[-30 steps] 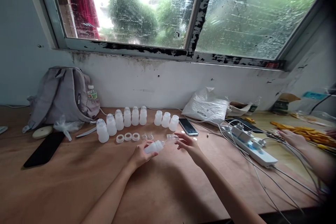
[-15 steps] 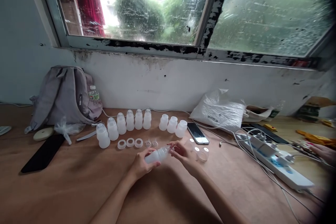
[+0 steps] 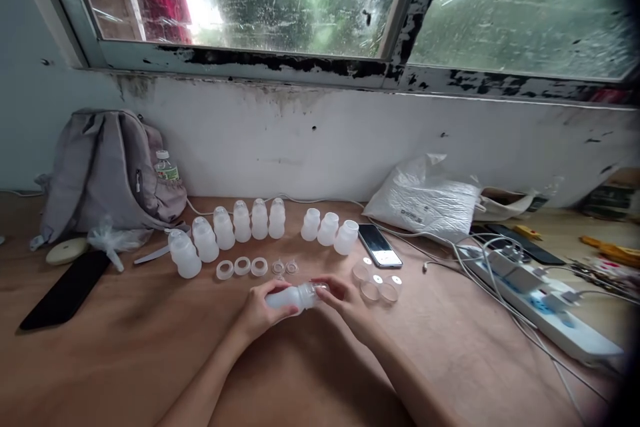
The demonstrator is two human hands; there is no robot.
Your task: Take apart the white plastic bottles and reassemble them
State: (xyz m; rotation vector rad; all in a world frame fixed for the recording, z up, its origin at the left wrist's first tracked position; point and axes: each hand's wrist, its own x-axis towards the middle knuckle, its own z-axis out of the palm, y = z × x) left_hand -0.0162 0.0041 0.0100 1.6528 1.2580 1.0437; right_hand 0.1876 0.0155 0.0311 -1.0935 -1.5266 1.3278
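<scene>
A: Translucent bottle [image 3: 290,297], lying on its side, held low over the worktop [image 3: 125,353]. Left hand [image 3: 257,310] wrapped around its body, fingers closed on it.

B: And the right hand [image 3: 345,303]?

A: At the bottle's neck end, fingertips pinched on the mouth. Cannot tell whether a cap sits under them; too small and blurred.

B: What lies beyond the hands?

A: Just past the left hand, three white rings [image 3: 242,267] in a line, then two small clear pieces [image 3: 285,268] beside them. Farther out, a curved row of capped bottles [image 3: 225,233], five of them. A second group of three open bottles [image 3: 329,232] stands beyond the right hand.

B: To the right hand's outer side?

A: Clear round lids [image 3: 373,283] lying flat, close by. A smartphone [image 3: 380,245] face up just beyond those. Farther right, a white power strip [image 3: 545,307] with plugs and cables, and a white plastic bag [image 3: 425,200] against the wall.

B: Far side of the left hand?

A: Grey backpack [image 3: 100,173] leaning on the wall, a water bottle [image 3: 165,168] in its side pocket. A dark phone [image 3: 63,290] flat on the worktop, well apart from the hand.
</scene>
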